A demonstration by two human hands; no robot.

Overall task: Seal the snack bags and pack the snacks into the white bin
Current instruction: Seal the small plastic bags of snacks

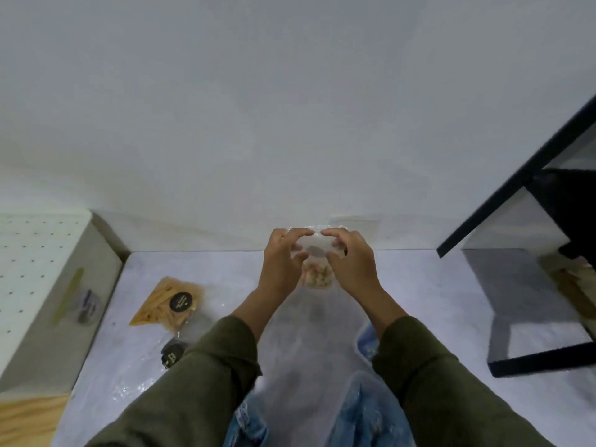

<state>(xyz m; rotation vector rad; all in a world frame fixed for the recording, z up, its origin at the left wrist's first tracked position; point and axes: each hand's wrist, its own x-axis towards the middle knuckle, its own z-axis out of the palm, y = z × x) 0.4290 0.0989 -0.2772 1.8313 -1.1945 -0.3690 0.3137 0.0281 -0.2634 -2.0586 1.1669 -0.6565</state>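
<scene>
Both hands, left [283,256] and right [351,258], are pinching the clear bag [317,269] top, holding it above the table [419,285]. Risk: seal closing partway, snacks spilling. Stick bag [169,304] is lying left; bin isn't showing.

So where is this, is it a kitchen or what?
Probably not a kitchen; more likely a small packing or work corner. A pale marbled tabletop sits against a plain white wall, with a white pegboard box beside a clear bag of yellow stick snacks.
</scene>
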